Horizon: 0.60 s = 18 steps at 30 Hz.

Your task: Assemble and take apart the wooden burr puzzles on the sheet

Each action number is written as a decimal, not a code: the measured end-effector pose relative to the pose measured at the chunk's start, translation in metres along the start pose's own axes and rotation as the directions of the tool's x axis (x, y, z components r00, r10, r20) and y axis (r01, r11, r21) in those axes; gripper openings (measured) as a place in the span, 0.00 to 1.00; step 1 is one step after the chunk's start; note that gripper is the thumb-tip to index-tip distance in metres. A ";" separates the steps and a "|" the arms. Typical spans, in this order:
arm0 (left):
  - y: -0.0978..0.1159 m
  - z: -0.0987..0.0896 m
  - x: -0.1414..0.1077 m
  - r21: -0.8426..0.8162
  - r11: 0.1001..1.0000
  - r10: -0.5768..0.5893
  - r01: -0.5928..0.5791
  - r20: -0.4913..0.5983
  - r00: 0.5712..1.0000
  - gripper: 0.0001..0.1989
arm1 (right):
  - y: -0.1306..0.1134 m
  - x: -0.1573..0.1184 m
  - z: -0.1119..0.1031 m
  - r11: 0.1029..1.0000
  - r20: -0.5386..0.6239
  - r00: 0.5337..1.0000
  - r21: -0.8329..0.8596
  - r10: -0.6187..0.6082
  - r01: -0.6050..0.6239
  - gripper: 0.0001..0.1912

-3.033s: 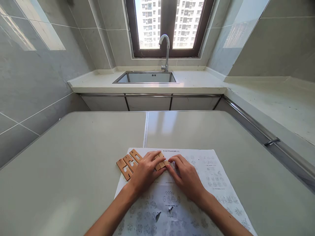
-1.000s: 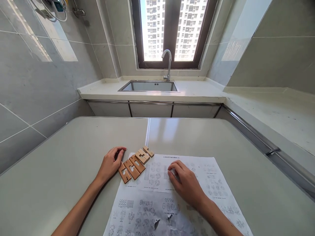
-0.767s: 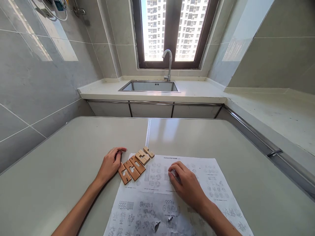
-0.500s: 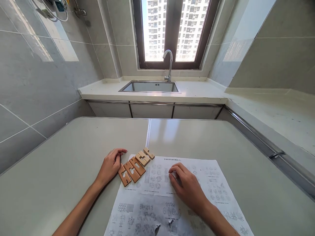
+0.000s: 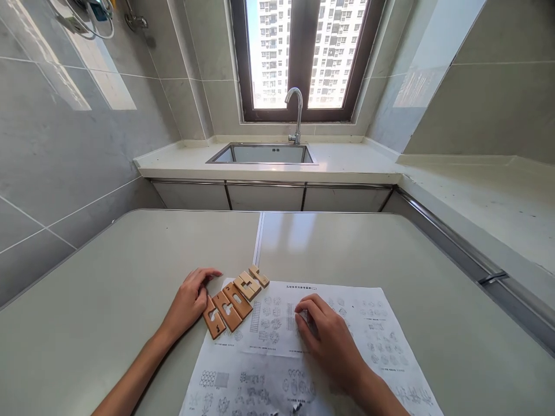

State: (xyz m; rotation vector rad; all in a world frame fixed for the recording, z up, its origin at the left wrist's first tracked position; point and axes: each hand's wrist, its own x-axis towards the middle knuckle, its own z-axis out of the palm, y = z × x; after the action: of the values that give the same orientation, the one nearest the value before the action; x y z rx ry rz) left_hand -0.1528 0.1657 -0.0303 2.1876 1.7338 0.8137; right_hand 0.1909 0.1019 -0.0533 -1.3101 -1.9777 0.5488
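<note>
My left hand (image 5: 187, 301) rests on the table with its index finger stretched out and its thumb side against the lowest of several flat wooden puzzle pieces. These pieces lie in a slanting row over the upper left corner of a printed paper sheet (image 5: 273, 346). The reddish-brown wooden pieces (image 5: 240, 300) have cut-out slots and small dark numbers; lighter wooden pieces (image 5: 259, 276) sit at the far end. On the sheet's right half lies my right hand (image 5: 326, 332), fingers loosely curved, thumb apart from the index finger, with nothing visible between them.
The pale table (image 5: 121, 277) has a seam down its middle. Beyond it stands a white counter (image 5: 173, 164) with a sink (image 5: 264, 163) and a faucet (image 5: 298, 115) under a window. Another counter runs along the right. Small torn spots show near the sheet's bottom.
The whole view has shifted slightly, so the table and sheet appear a little lower. Both hands and the wooden pieces keep about the same places relative to each other.
</note>
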 end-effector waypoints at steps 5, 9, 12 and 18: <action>-0.002 0.000 -0.001 -0.020 0.999 0.045 -0.044 0.040 0.998 0.21 | 0.001 0.001 0.000 1.000 0.001 1.000 0.013 0.001 -0.001 0.07; -0.003 -0.002 -0.002 -0.023 0.998 0.062 -0.060 0.058 0.996 0.21 | 0.000 0.001 0.000 1.000 0.004 1.000 0.020 -0.002 0.002 0.07; -0.002 -0.004 -0.002 -0.024 0.997 0.076 -0.074 0.066 0.995 0.21 | 0.000 0.001 0.000 1.000 0.000 1.000 0.019 -0.005 0.005 0.07; -0.005 -0.006 -0.003 -0.051 0.995 0.089 -0.085 0.100 0.991 0.20 | 0.001 0.003 0.002 0.999 -0.040 0.999 0.027 -0.024 0.025 0.07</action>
State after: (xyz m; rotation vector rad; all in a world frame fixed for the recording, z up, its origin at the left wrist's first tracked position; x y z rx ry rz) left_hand -0.1605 0.1638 -0.0291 2.2458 1.5658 0.7409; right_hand 0.1891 0.1056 -0.0546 -1.2687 -1.9449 0.5327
